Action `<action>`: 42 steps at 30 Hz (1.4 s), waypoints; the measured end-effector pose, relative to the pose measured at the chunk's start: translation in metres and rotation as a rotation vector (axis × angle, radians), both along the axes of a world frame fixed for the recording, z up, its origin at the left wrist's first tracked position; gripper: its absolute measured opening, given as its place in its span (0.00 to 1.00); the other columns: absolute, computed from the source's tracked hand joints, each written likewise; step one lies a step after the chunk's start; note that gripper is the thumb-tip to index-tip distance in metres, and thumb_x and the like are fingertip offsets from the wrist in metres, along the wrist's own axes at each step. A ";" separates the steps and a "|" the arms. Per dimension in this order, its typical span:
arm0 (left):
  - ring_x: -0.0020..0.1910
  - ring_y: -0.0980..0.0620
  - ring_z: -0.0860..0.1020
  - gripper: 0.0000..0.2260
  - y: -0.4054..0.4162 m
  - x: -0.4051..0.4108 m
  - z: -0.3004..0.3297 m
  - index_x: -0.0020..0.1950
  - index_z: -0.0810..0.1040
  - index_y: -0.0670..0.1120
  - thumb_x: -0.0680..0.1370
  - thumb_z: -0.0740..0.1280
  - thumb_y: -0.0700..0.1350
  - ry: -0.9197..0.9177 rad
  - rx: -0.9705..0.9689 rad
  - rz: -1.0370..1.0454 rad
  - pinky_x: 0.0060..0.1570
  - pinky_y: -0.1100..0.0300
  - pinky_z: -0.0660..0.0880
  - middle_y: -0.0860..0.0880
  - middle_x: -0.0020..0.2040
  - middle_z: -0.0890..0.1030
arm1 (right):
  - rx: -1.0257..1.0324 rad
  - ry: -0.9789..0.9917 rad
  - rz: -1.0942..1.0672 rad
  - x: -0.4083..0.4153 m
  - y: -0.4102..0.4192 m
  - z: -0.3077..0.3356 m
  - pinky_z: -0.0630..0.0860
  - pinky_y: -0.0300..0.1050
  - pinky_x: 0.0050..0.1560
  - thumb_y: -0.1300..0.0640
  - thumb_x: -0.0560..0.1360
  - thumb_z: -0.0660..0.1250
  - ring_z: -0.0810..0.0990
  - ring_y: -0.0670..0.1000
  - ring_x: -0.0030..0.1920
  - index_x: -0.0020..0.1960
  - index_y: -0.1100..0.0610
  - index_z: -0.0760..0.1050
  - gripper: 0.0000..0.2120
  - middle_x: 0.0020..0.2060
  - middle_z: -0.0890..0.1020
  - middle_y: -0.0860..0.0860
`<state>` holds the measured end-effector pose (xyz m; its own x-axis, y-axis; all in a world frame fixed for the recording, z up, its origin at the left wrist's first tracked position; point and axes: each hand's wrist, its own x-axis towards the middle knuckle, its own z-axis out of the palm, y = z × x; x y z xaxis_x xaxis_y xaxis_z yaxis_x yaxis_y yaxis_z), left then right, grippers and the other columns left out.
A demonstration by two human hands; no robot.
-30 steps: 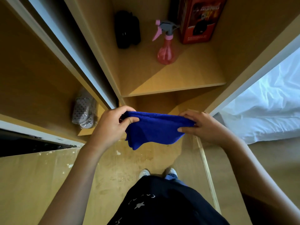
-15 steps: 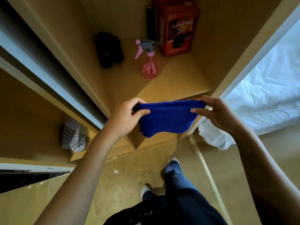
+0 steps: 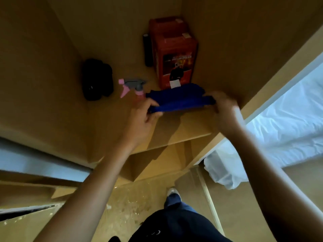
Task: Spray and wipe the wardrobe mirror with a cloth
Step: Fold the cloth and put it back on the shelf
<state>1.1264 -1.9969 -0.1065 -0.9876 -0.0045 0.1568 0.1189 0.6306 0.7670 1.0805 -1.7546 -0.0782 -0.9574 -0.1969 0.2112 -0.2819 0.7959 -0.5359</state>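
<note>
Head view: blue cloth (image 3: 178, 100) hides spray bottle (image 3: 134, 86) body; right hand (image 3: 223, 109) blurred.

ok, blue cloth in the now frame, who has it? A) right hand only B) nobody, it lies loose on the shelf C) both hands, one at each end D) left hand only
C: the left hand pinches the left end of the blue cloth and the right hand grips the right end, over the wardrobe shelf, in front of the red box.
</note>
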 end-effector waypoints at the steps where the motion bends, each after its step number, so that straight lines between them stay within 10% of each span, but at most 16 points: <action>1: 0.46 0.56 0.79 0.06 0.004 -0.002 -0.019 0.55 0.73 0.50 0.79 0.64 0.47 -0.068 -0.022 -0.015 0.45 0.58 0.78 0.52 0.53 0.78 | 0.104 -0.114 -0.037 -0.002 0.000 -0.015 0.70 0.42 0.59 0.70 0.78 0.59 0.76 0.55 0.61 0.69 0.57 0.71 0.21 0.64 0.75 0.55; 6: 0.50 0.49 0.77 0.20 0.020 0.003 -0.075 0.51 0.81 0.45 0.79 0.58 0.59 -0.147 -0.422 -0.084 0.48 0.54 0.75 0.49 0.51 0.80 | 0.406 -0.470 -0.023 0.003 -0.009 -0.081 0.70 0.47 0.67 0.68 0.78 0.57 0.68 0.54 0.71 0.72 0.57 0.67 0.23 0.72 0.68 0.54; 9: 0.53 0.47 0.78 0.16 0.030 -0.024 -0.069 0.56 0.80 0.43 0.81 0.57 0.51 0.027 -0.396 -0.021 0.52 0.54 0.74 0.46 0.54 0.81 | 0.382 -0.341 0.045 -0.010 -0.021 -0.091 0.52 0.48 0.77 0.61 0.81 0.56 0.49 0.50 0.78 0.77 0.56 0.58 0.25 0.78 0.54 0.51; 12: 0.74 0.45 0.64 0.20 0.042 -0.054 -0.081 0.72 0.68 0.41 0.82 0.54 0.45 0.005 -0.480 -0.117 0.74 0.50 0.57 0.43 0.73 0.69 | 0.413 -0.157 0.108 -0.030 -0.044 -0.105 0.47 0.51 0.77 0.53 0.83 0.51 0.51 0.52 0.78 0.77 0.56 0.58 0.24 0.78 0.57 0.53; 16: 0.78 0.48 0.49 0.27 0.050 -0.054 -0.116 0.78 0.55 0.48 0.80 0.40 0.54 -0.106 -0.671 -0.065 0.76 0.45 0.41 0.47 0.79 0.55 | 0.495 -0.176 0.134 -0.038 -0.053 -0.129 0.43 0.54 0.76 0.43 0.80 0.37 0.52 0.53 0.78 0.79 0.52 0.56 0.31 0.78 0.57 0.53; 42: 0.78 0.50 0.51 0.28 0.052 -0.073 -0.116 0.77 0.59 0.44 0.80 0.40 0.53 -0.117 -0.457 0.035 0.76 0.50 0.46 0.46 0.78 0.58 | 0.520 -0.116 0.159 -0.104 -0.056 -0.139 0.41 0.53 0.76 0.46 0.82 0.43 0.48 0.51 0.79 0.79 0.48 0.50 0.26 0.79 0.52 0.52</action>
<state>1.0535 -1.9452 -0.2222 -0.9992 0.0056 0.0385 0.0211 0.9088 0.4166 0.9762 -1.8102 -0.2171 -0.9185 -0.3911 -0.0577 -0.3827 0.9162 -0.1187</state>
